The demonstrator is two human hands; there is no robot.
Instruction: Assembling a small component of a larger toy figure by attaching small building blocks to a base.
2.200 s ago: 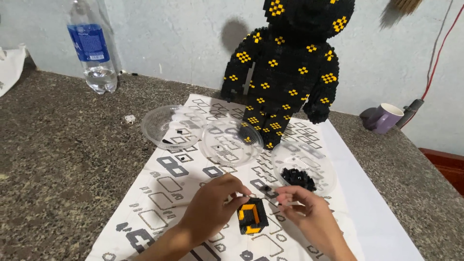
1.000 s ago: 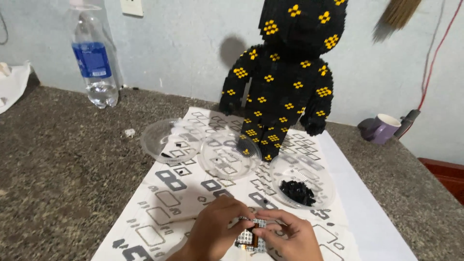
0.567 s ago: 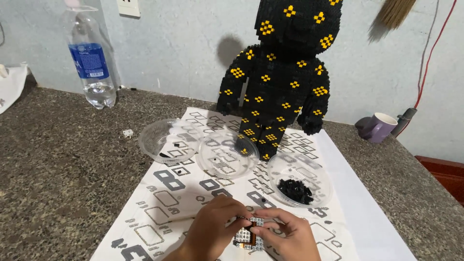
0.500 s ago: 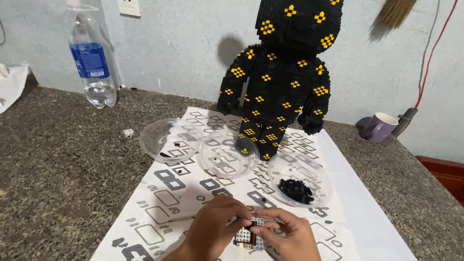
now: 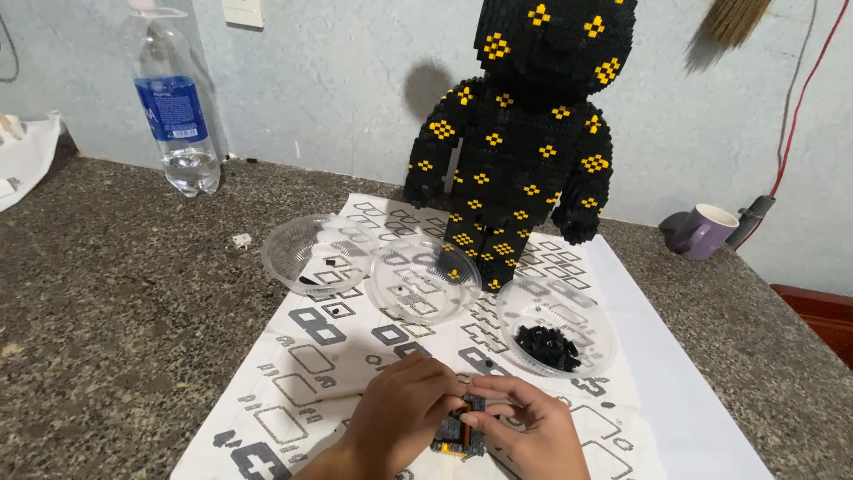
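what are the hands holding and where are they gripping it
Both hands hold one small black-and-orange brick block low over the patterned sheet. The left hand pinches its left side, the right hand its top and right side.

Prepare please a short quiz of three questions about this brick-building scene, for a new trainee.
1. True or false: both hands grip the small black and orange brick block.
2. Which clear plastic bowl holds the pile of loose black bricks: A left, B middle, C right?
3. What stands upright behind the bowls?

Key:
1. True.
2. C.
3. The tall black brick figure with yellow dots.
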